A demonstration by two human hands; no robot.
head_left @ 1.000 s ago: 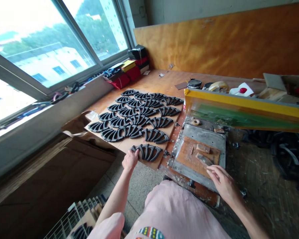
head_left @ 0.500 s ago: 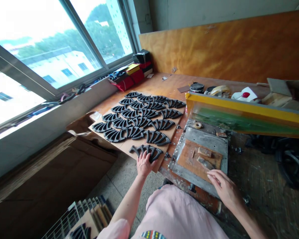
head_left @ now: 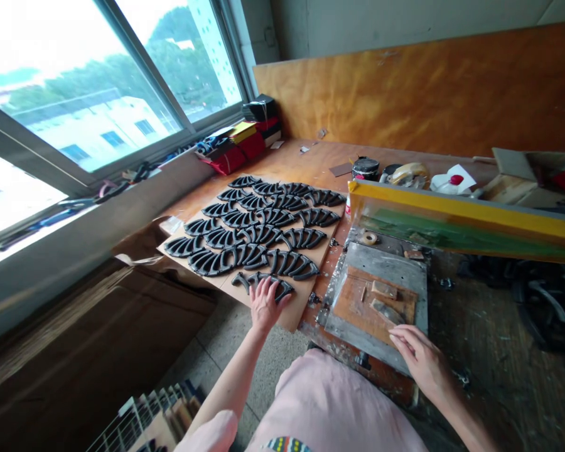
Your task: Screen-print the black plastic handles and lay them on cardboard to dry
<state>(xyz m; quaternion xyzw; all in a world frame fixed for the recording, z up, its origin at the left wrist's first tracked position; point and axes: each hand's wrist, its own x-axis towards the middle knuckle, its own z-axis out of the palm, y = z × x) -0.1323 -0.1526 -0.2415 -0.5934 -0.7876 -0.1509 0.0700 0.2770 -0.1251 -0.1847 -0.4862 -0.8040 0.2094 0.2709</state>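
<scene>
My left hand point(head_left: 265, 307) lies with spread fingers on a black curved piece with ribbed, slotted sides point(head_left: 243, 280), partly hidden under the fingers. That piece rests near the close edge of a brown board point(head_left: 294, 307). Several rows of similar black ribbed pieces point(head_left: 257, 235) cover the board beyond it. To the right, my right hand point(head_left: 419, 355) hovers by the near corner of a grey metal plate point(head_left: 358, 256), thumb and fingertips pressed together. Whether anything is pinched there I cannot make out. A brown sheet point(head_left: 351, 307) lies on the plate, with small blocks point(head_left: 385, 289) on it.
A yellow-edged screen frame point(head_left: 475, 204) is raised above the plate's far side. A tape roll point(head_left: 370, 238), a dark can point(head_left: 365, 168) and an open carton point(head_left: 513, 179) are farther back. Red and black bundles point(head_left: 238, 150) sit near the window; a wire rack point(head_left: 136, 417) stands below left.
The view has shifted slightly right. My left hand has moved a little left and covers more of the near black piece, which has slid slightly left. My right hand keeps its pose.
</scene>
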